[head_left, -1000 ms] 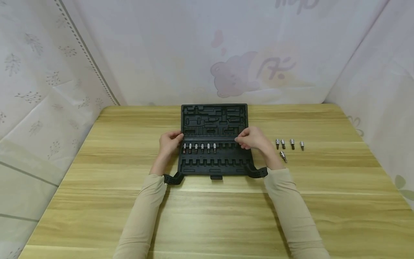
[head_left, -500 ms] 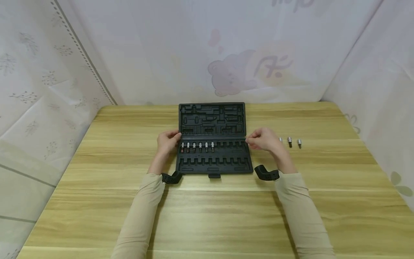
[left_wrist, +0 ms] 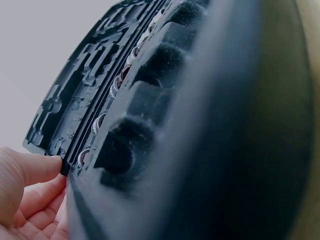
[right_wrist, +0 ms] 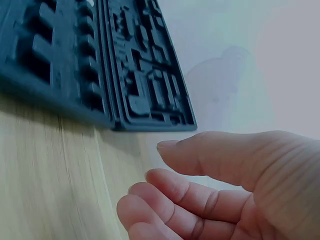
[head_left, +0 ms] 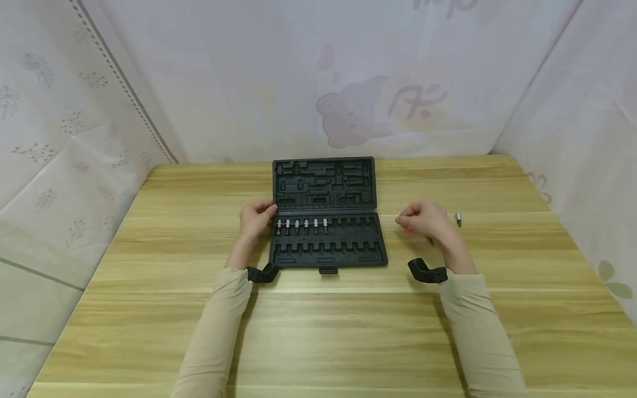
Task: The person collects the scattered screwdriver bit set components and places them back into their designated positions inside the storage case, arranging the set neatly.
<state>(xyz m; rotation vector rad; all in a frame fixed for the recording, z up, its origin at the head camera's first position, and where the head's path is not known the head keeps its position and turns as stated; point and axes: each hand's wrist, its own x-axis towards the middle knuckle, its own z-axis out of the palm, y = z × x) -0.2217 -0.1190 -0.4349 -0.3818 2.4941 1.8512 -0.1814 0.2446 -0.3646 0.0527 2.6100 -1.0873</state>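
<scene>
A black plastic socket case (head_left: pixel 325 211) lies unfolded on the table, its lid laid back. Several silver bit sockets (head_left: pixel 306 224) fill the left part of its upper row of slots; its lower row holds none. My left hand (head_left: pixel 254 222) pinches the case's left edge near the hinge, thumb (left_wrist: pixel 42 168) on top and fingers beneath. My right hand (head_left: pixel 423 218) is just above the table, right of the case. In the right wrist view its thumb (right_wrist: pixel 210 152) and loosely bent fingers stand apart with nothing between them.
A loose bit socket (head_left: pixel 459 219) lies on the wooden table (head_left: pixel 318 331) beyond my right hand, which hides most of the others there. A patterned curtain (head_left: pixel 224 83) hangs behind the table. Black camera mounts (head_left: pixel 427 272) stick out from both wrists.
My right hand has drawn away from the case's right side and moved right, towards the loose bit sockets, covering most of them. My left hand has kept its hold on the case.
</scene>
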